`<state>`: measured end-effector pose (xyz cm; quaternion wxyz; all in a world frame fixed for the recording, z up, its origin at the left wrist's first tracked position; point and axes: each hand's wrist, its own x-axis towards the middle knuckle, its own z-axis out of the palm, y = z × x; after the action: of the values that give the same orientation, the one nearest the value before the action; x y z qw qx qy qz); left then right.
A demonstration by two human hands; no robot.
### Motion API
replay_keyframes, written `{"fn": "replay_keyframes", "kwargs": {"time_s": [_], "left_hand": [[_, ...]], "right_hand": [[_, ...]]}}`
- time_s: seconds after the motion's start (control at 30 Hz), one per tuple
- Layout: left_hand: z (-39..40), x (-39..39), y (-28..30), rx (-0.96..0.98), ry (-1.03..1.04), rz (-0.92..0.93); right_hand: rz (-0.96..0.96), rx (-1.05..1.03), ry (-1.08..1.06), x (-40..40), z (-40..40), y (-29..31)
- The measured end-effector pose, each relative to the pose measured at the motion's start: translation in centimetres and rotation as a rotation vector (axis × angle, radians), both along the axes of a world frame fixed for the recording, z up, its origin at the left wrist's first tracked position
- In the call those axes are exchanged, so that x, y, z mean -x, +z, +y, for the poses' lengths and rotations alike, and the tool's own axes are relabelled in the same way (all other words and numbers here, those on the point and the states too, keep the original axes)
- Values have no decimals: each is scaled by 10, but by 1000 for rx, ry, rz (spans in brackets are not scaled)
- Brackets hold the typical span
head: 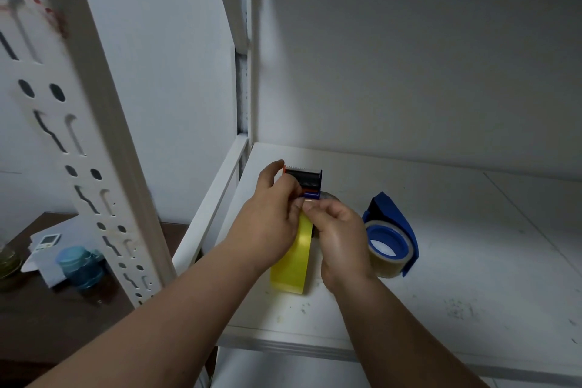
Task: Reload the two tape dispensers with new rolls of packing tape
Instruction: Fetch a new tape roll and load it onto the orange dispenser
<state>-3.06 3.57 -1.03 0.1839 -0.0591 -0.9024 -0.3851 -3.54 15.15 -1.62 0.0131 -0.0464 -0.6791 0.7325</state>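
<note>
On the shelf (441,230), both hands hold a dispenser (305,181) with yellow tape (294,258). The left hand (274,214) grips its body; the right hand (341,236) pinches the tape end. A blue dispenser (392,230) lies right.

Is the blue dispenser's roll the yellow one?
No, the blue dispenser holds a clear tape roll; the yellow roll is between the hands.

1. A dispenser (304,181) with a roll (293,264) stands on the shelf (441,309), near its left rear corner.
2. The left hand (271,217) grips it from the left; the right hand (340,236) pinches at it from the right.
3. A second dispenser (390,230) lies just right of the right hand.
4. Left of the shelf, lower, a table (47,324) carries a jar (82,264) and papers (47,249).
</note>
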Motion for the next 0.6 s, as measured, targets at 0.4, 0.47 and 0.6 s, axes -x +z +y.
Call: {"fn": "replay_keyframes", "kwargs": {"time_s": [0.4,0.47,0.6], "left_hand": [[-6,-1,-6,-208,-47,-119],[-5,-1,-7,-277,-50,-132],[-7,1,-9,-500,-123,-191]], "right_hand": [[520,-850,-255,-5,2,-11],[515,-902,-231,-4,3,-8],[449,-921,-144,1,8,-1]]}}
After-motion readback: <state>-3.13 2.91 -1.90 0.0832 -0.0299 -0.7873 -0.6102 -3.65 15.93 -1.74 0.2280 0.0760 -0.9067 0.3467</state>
